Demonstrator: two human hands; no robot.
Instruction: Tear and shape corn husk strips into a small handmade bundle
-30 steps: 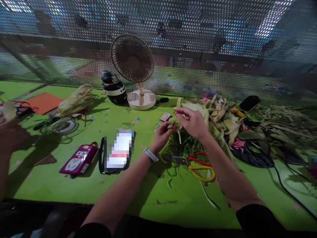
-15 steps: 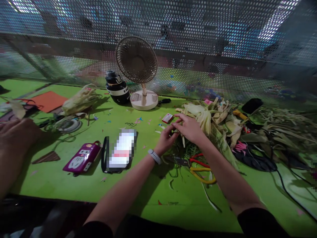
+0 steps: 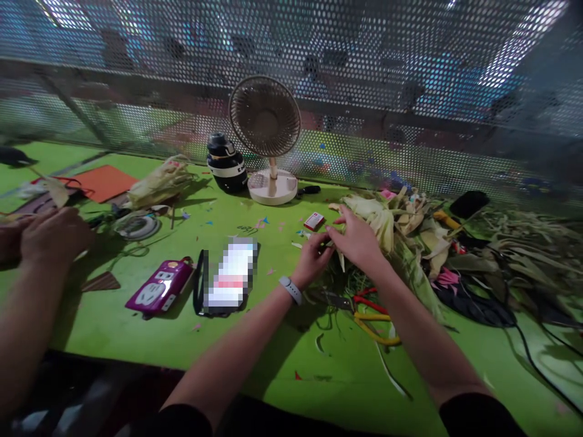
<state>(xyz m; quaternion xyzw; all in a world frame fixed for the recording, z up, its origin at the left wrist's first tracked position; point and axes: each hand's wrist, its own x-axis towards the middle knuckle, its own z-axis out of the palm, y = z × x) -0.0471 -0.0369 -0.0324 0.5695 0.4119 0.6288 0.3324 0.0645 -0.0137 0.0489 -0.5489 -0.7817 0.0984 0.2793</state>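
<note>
My left hand [image 3: 314, 258], with a pale watch [image 3: 290, 289] on its wrist, has its fingers bent together beside a heap of green strips. Whatever they hold is too small to make out. My right hand [image 3: 357, 240] meets it from the right, thumb and fingers close to the left fingertips; its grip is also unclear. Dried corn husks [image 3: 376, 218] lie just behind and right of my hands. Below them rest scissors [image 3: 371, 318] with red and yellow handles. A small red and white box [image 3: 314, 221] lies left of my right hand.
Left on the green table [image 3: 273, 352] are a phone [image 3: 233, 273], a purple power strip [image 3: 160, 287] and another person's hands [image 3: 57, 237]. A fan [image 3: 265, 121] and a black bottle [image 3: 226, 167] stand behind. Husks and cables lie at the right.
The view has shifted slightly, so things sit a little further right. My hands remain together at nearly the same place. More of the other person's hands shows at the left.
</note>
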